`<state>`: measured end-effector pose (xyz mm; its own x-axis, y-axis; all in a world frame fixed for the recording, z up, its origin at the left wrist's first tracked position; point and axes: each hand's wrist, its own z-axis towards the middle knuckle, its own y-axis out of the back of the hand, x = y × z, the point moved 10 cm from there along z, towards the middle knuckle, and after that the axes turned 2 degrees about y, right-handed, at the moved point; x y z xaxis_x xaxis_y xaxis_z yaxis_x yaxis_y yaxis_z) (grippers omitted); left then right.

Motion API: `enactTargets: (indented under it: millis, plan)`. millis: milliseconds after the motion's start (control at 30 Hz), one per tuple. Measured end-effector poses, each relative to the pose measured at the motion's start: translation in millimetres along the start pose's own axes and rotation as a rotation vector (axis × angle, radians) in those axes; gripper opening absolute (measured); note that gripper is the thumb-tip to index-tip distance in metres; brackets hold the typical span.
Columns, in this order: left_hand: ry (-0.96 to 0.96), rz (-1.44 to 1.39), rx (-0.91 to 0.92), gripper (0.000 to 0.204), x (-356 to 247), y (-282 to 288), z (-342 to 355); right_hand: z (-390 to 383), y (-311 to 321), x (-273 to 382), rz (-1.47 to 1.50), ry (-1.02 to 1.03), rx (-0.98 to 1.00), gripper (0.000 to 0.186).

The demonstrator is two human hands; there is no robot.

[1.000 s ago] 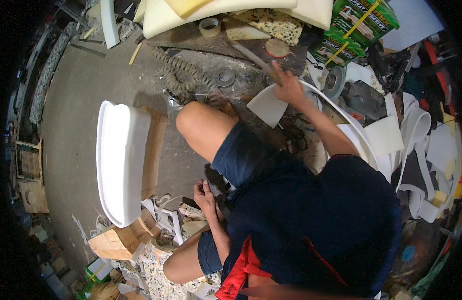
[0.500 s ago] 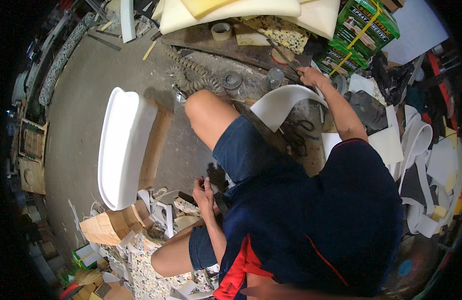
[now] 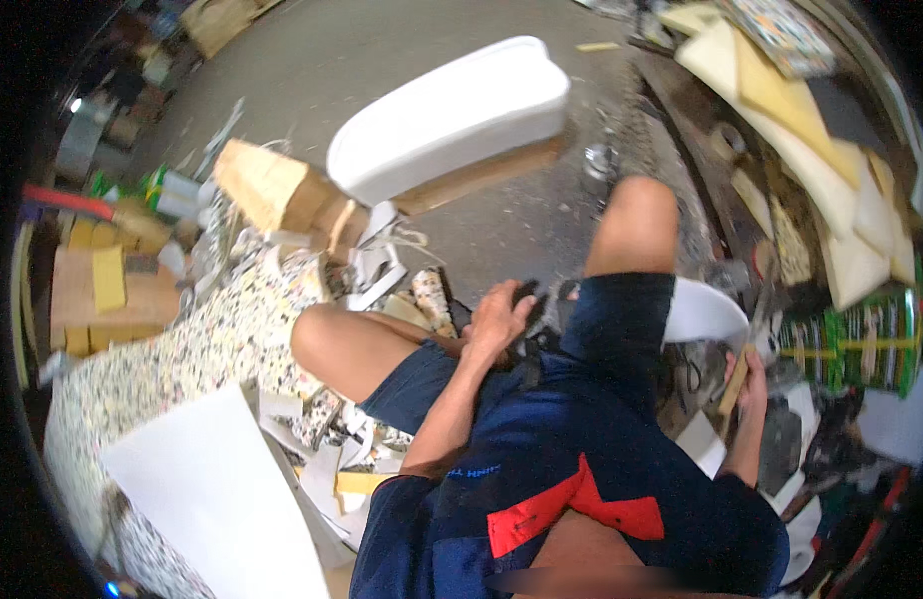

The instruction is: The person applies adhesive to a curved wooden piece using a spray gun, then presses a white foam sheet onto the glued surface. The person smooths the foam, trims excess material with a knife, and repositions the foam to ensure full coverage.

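My right hand is closed around a long, thin tan stick-like piece, beside my right thigh. Its exact kind is blurred. A curved white sheet lies just left of that hand, partly hidden by my right leg. My left hand hovers between my knees with loosely bent fingers apart, and nothing shows in it. Ahead of me on the floor rests a long white rounded form on a brown base.
Speckled foam and a white sheet lie at left, near a wooden block and scraps. Yellow foam sheets and green boxes stand at right. A metal tool lies beyond my right knee.
The view has turned to the left. My right hand has come back from the bench toward my right thigh with the tan stick-like piece. My left hand stays between my knees.
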<state>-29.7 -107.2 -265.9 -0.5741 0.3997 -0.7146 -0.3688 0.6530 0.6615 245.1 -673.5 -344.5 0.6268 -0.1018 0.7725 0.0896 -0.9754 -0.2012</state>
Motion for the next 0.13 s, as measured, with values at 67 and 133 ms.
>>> enactTargets:
  millis: [67,133]
  plan:
    - [0.019,-0.032,-0.027,0.045,5,8,-3,-4,-15,-5,-0.106,0.107,0.061,0.042]
    - [0.063,0.003,-0.038,0.05,8,14,-5,23,-64,8,-0.176,0.21,0.188,0.042]
